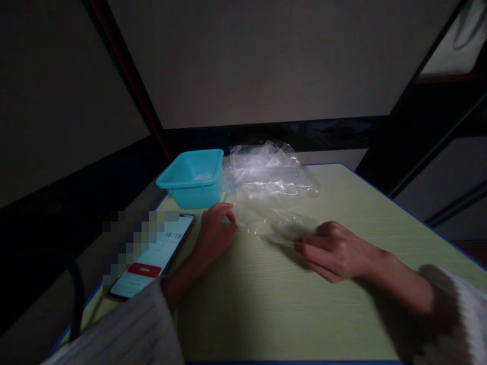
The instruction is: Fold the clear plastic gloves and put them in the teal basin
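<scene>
Left fingers (227,233) and right fingers (315,251) pinch clear plastic (272,220) near a turquoise basket (196,196).

From above the near edge of the pale green tabletop (274,314), the head-worn camera is looking forward and down, facing a wall panel (274,61) at twelve o'clock. It is viewing both hands (333,251) from close by, catching the left sleeve (137,324) at seven o'clock and the right sleeve (468,309) at four.

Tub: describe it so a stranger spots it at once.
On the pale green table, look to the far left corner. There, beyond the phone and left hand and beside the clear plastic, stands the tub. Unlike them, it is a turquoise, open-topped box.
</scene>
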A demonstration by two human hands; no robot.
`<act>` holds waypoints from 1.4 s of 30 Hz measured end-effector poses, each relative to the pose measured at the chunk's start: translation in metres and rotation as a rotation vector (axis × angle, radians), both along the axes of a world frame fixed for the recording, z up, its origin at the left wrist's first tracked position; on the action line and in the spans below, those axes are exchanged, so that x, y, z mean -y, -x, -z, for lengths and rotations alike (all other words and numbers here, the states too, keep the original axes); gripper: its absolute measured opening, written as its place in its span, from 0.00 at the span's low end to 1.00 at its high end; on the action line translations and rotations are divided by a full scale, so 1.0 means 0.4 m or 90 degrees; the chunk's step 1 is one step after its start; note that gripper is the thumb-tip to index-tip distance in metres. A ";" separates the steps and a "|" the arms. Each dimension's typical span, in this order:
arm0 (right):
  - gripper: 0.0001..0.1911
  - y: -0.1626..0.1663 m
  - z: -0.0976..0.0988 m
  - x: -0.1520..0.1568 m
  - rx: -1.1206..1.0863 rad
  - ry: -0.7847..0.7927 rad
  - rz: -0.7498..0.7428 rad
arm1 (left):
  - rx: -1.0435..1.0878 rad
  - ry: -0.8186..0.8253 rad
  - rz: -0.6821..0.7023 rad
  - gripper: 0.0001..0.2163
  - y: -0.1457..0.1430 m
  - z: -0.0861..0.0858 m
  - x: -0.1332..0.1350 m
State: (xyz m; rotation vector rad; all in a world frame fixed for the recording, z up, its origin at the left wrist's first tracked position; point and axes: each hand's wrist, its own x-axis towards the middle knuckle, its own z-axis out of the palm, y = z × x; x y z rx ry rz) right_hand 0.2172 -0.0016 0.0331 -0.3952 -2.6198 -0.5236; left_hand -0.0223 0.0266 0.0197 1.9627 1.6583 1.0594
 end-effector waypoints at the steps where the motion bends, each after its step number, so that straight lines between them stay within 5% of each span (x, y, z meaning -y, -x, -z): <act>1: 0.11 0.000 -0.004 0.005 -0.035 -0.008 -0.033 | -0.001 -0.004 -0.005 0.07 0.001 -0.003 0.001; 4: 0.10 -0.008 -0.019 0.023 -0.148 -0.023 -0.086 | 0.002 -0.005 -0.012 0.06 0.007 -0.006 0.003; 9: 0.10 -0.028 -0.029 0.028 -0.187 -0.013 0.041 | -0.001 0.014 -0.029 0.09 0.016 -0.002 0.006; 12: 0.08 -0.029 -0.016 0.005 -0.189 -0.021 0.030 | -0.019 0.018 -0.026 0.11 0.016 -0.005 0.008; 17: 0.09 -0.017 0.005 -0.023 -0.094 0.182 0.082 | -0.068 -0.051 -0.010 0.08 0.006 -0.008 0.018; 21: 0.10 -0.010 0.001 -0.027 -0.069 0.309 0.090 | -0.166 -0.191 0.166 0.07 -0.004 0.017 0.032; 28: 0.40 -0.057 0.023 -0.068 0.028 0.299 0.201 | -0.357 -0.040 0.329 0.25 -0.006 0.046 0.043; 32: 0.46 -0.096 0.033 -0.088 0.042 0.285 0.227 | -0.408 0.020 0.369 0.28 -0.009 0.035 0.050; 37: 0.31 -0.095 -0.002 -0.081 0.001 0.227 0.228 | -0.400 -0.034 0.343 0.28 -0.022 0.014 0.067; 42: 0.19 -0.059 -0.015 -0.065 0.001 0.221 0.208 | -0.314 -0.154 0.320 0.17 -0.025 0.016 0.072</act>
